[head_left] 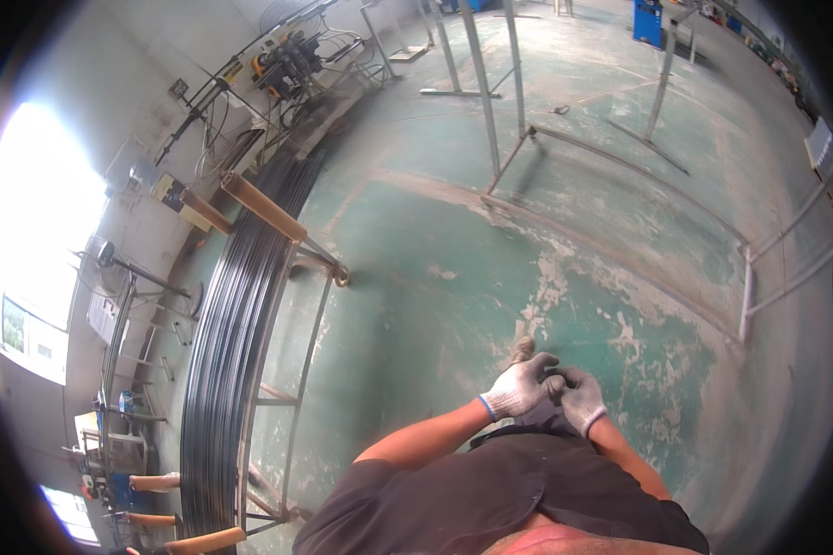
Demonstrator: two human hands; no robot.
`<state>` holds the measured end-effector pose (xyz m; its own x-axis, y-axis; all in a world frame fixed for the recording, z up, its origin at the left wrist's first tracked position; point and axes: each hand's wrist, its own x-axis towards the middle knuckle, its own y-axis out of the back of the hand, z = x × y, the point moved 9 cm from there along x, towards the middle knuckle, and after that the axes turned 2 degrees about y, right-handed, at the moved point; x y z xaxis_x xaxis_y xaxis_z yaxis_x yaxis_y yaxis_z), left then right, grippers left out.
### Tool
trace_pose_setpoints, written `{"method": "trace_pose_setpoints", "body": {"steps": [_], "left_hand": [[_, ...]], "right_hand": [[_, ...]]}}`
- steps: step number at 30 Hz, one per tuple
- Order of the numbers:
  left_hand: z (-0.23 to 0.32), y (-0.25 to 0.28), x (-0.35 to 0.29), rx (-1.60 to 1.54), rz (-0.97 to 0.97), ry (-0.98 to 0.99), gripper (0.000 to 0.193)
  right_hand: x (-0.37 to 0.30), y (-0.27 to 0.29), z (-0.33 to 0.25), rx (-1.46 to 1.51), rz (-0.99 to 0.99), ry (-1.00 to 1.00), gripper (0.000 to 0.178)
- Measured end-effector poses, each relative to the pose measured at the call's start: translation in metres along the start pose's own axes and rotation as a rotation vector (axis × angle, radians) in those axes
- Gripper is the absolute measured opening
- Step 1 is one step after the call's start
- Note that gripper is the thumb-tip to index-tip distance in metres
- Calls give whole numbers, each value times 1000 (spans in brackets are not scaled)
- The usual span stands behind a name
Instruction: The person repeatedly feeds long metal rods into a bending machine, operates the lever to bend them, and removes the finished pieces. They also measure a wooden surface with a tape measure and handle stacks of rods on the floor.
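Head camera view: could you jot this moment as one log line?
left hand: gloved, close beside right hand; right hand: gloved; grip: unclear; dark rods: on rack, person's left; floor: worn green

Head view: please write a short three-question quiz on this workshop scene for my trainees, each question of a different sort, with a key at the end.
1. True or false: the left hand and the right hand are both gloved.
2. Fill the gap: the worn paint on the floor is mostly ____ in colour.
3. Multiple choice: where do the long dark bars lie?
a) across the person's forearms
b) on the rack to the person's left
c) on the floor to the person's right

Key: 1 true; 2 green; 3 b.
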<state>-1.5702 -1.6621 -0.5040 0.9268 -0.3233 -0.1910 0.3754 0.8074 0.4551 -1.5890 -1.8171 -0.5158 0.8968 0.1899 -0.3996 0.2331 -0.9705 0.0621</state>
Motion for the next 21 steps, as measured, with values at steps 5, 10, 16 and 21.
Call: {"method": "trace_pose_setpoints", "body": {"steps": [5,10,16,21], "left_hand": [[-9,147,81,125,-28,208,59],[-54,307,140,-80,32,404,52],[-169,463,194,-101,262,520,47],[-276,613,255,-26,307,635,54]], "right_hand": [[163,-76,-44,99,-202,-110,17],[313,-169,-138,43,-345,-230,18],[505,-252,-289,-243,-342,-36,21],[691,-225,-374,94,37,84,25]]}}
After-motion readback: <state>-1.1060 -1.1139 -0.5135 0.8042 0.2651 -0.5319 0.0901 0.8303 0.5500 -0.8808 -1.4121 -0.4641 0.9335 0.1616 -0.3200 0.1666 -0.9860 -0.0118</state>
